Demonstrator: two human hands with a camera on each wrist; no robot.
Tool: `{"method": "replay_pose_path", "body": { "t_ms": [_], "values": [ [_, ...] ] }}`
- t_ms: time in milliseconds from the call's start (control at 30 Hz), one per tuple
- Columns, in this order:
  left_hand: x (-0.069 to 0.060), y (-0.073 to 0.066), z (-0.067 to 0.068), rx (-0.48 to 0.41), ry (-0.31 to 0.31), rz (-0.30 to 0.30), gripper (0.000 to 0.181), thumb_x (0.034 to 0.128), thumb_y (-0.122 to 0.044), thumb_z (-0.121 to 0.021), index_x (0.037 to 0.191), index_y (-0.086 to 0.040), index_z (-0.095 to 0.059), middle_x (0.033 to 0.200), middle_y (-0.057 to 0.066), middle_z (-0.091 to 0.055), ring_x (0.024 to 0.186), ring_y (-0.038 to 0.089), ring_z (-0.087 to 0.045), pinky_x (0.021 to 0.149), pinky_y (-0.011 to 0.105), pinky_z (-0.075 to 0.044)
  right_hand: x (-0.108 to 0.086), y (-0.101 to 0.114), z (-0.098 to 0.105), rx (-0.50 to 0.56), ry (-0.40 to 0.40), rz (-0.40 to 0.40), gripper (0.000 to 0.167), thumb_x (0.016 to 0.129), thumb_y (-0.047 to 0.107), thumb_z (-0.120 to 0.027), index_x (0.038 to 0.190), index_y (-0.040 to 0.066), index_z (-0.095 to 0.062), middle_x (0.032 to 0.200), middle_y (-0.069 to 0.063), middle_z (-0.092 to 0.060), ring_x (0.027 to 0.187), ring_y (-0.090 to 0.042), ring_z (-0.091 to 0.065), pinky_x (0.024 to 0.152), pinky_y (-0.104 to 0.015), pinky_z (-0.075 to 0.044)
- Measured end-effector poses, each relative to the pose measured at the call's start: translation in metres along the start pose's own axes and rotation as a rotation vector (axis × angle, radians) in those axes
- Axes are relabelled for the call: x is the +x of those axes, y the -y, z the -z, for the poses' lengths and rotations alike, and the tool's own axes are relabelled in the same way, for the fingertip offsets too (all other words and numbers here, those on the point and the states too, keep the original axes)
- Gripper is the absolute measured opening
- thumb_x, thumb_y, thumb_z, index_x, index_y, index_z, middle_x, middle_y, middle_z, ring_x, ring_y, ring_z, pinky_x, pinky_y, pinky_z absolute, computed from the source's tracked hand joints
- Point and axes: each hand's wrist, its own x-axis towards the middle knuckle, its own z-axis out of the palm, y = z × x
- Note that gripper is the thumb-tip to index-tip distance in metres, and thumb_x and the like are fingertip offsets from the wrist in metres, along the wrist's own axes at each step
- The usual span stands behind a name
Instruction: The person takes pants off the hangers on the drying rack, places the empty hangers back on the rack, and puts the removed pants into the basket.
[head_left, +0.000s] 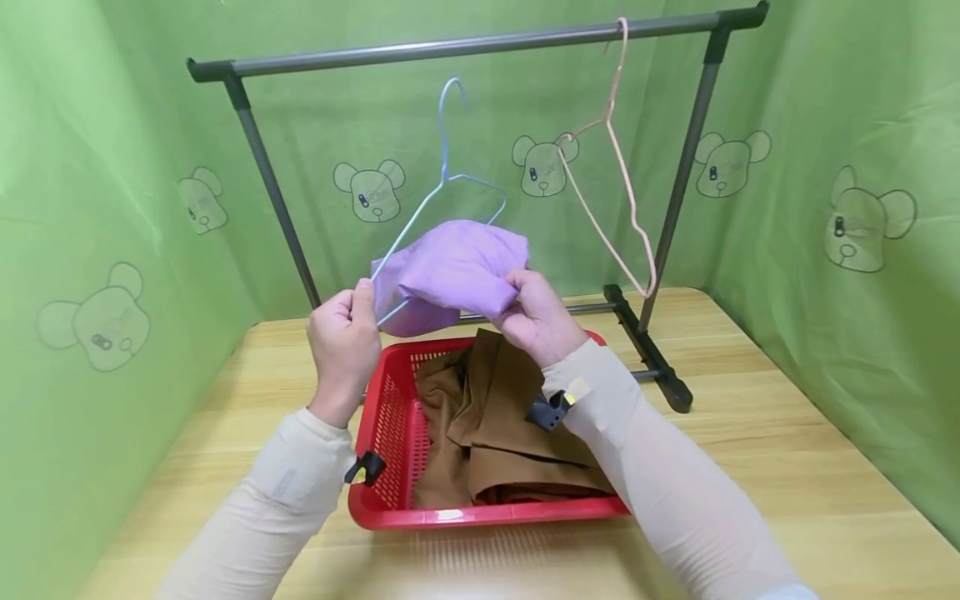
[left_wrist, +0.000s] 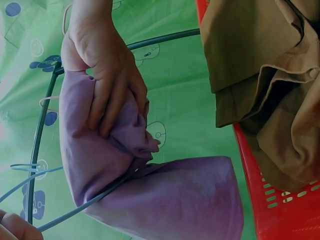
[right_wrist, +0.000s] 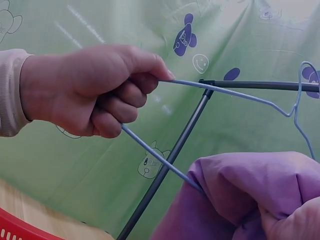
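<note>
A light-blue wire hanger (head_left: 443,142) is held up above the basket. My left hand (head_left: 343,346) grips one of its lower corners, the fingers curled round the wire, plainly seen in the right wrist view at the left hand (right_wrist: 95,92). A folded light-purple piece of cloth (head_left: 457,258) passes through the hanger and hangs over its bottom bar; its exact kind I cannot tell. My right hand (head_left: 540,317) pinches the cloth's right end between thumb and fingers. In the left wrist view, the right hand (left_wrist: 107,70) bunches the purple cloth (left_wrist: 185,195), part of which drapes below the bar.
Below the hands, a red slotted basket (head_left: 382,492) holds brown cloth (head_left: 510,417). Behind stands a grey rack (head_left: 420,52) with a pink hanger (head_left: 630,200) on its bar at the right. Green curtains with bear drawings (head_left: 60,208) enclose the wooden table (head_left: 750,467).
</note>
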Motion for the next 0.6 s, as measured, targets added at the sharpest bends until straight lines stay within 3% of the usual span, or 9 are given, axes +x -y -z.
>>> {"method": "replay_pose_path", "body": {
  "t_ms": [267,600],
  "values": [
    [-0.001,0.005,-0.001,-0.001,0.013,0.049,0.048,0.0977,-0.021,-0.053,0.053,-0.014,-0.036,0.047,-0.004,-0.031,0.045,0.009,-0.028,0.040,0.023,-0.019,-0.006,0.002,-0.002,0.014,0.023,0.005,0.029,0.083,-0.008,-0.032,0.108,0.007,-0.032,0.113,-0.006,-0.042,0.101,-0.019,-0.049,0.087,-0.034,-0.052],
    [-0.001,0.006,-0.001,-0.002,-0.009,0.048,0.048,0.0980,-0.021,-0.053,0.053,-0.014,-0.036,0.047,-0.003,-0.031,0.046,0.009,-0.028,0.041,0.023,-0.019,-0.012,0.004,-0.005,-0.006,0.066,0.018,0.028,0.086,-0.008,-0.033,0.110,0.006,-0.033,0.112,-0.007,-0.043,0.099,-0.020,-0.052,0.080,-0.036,-0.056]
  ]
}}
